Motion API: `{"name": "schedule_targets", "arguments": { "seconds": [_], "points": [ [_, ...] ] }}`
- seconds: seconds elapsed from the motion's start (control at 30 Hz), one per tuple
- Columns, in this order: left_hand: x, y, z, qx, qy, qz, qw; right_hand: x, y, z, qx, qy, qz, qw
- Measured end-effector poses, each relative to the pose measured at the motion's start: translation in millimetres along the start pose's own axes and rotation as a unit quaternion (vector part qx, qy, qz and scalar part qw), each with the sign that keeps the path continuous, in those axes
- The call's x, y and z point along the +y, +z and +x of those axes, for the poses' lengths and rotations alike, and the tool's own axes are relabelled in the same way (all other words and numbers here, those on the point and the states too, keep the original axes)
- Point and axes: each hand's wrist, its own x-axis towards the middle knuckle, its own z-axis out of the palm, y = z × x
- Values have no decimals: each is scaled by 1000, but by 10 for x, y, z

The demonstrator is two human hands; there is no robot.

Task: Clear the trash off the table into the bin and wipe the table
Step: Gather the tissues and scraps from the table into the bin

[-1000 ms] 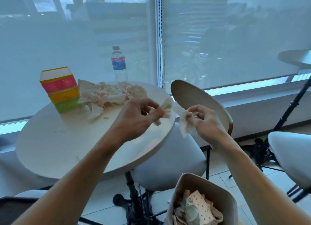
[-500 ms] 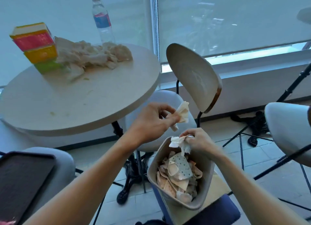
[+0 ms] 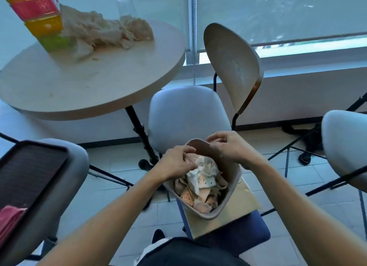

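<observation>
Trash (image 3: 103, 32) mostly lies heaped at the table's (image 3: 119, 86) far edge beside a colourful box (image 3: 41, 21); wiping hasn't begun. Over the part-filled bin (image 3: 208, 216), the left hand (image 3: 174, 164) touches crumpled tissue (image 3: 204, 170) with curled fingers; whether it grips, I cannot tell. The right hand (image 3: 228, 148) hangs loosely curled, seemingly empty.

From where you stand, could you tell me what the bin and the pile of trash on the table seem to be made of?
The bin looks like matte beige plastic: smooth, thin, rounded rim, no shine. The pile of trash on the table looks like soft tissue or paper: pale, crumpled, thin folds. Blur leaves the exact kind open.
</observation>
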Motion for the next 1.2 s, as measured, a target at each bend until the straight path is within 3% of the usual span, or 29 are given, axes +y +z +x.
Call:
{"name": "schedule_targets", "arguments": {
  "seconds": [0.23, 0.5, 0.67, 0.93, 1.2],
  "points": [
    [338, -467, -146, 46, 49, -2, 998, -376, -137, -11, 10, -63, 41, 997],
    [766, -1368, -369, 173, 136, -15, 975, -1237, -313, 134, 57, -186, 43, 980],
    [737, -1904, -240, 218, 138, -12, 966, -1826, -313, 327, 63, -233, 46, 969],
    [363, -2572, 235, 230, 99, 3, 968, -2461, -235, 995, 114, -244, 7, 963],
    [48, -3159, 782, 257, 88, 16, 962, -2790, 7, 1713, 156, -202, -124, 959]
  ]
}}
